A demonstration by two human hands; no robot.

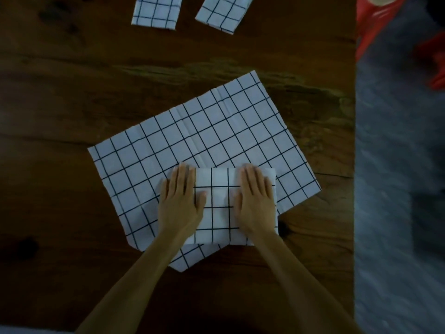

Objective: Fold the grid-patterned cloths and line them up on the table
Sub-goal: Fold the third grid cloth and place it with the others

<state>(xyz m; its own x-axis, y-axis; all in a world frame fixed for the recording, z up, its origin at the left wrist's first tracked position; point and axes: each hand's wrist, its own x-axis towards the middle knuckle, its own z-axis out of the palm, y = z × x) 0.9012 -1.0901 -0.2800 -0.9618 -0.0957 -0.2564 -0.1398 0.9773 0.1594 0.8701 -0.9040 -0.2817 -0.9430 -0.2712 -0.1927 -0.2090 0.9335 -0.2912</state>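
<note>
A small folded white cloth with a black grid (218, 206) lies on top of a large unfolded grid cloth (204, 141) spread at an angle on the dark wooden table (60, 92). My left hand (180, 198) presses flat on the folded cloth's left side. My right hand (255, 198) lies flat on its right side. Fingers of both hands are stretched out, gripping nothing. Two more folded grid cloths sit at the table's far edge, one at the left (156, 10) and one tilted at the right (222, 13), both cut off by the frame.
The table's right edge (354, 165) runs top to bottom, with grey floor (397, 189) beyond it. Something red (375, 22) lies on the floor at the upper right. Bare wood surrounds the spread cloth.
</note>
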